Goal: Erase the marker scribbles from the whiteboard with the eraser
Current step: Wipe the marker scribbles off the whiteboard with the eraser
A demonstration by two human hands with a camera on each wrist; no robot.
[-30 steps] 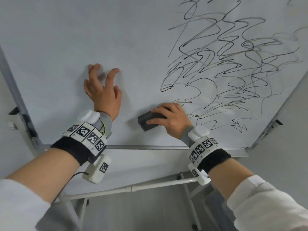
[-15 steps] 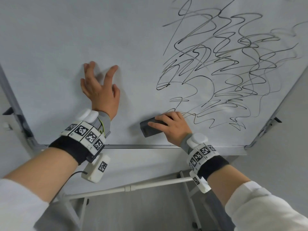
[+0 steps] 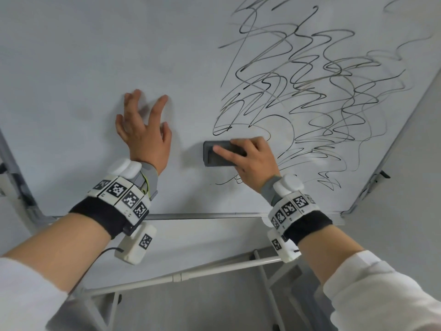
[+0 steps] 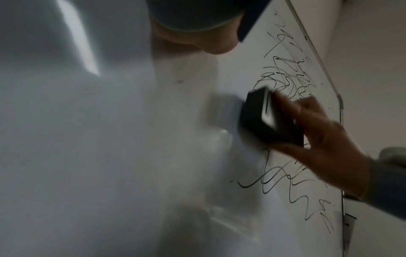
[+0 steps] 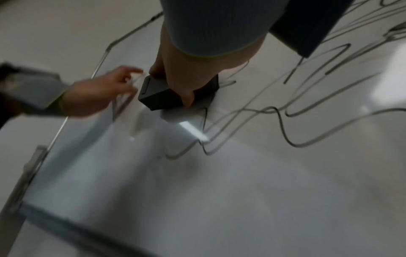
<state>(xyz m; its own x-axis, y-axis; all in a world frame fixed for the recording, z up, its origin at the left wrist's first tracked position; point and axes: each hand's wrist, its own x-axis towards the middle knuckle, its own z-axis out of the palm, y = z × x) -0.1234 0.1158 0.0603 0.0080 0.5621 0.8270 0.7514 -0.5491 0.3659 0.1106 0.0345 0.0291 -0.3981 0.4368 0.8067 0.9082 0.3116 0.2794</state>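
Eraser (image 3: 220,153), gripped by my right hand (image 3: 255,161), has climbed from the whiteboard's (image 3: 95,44) bottom edge into the scribbles (image 3: 310,91); left hand (image 3: 143,130) stays spread flat, bracing.

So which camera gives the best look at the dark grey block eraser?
The head view: the dark grey block eraser is sharp against the whiteboard, its recessed back showing. Both wrist views blur it; the right hand partly covers it.
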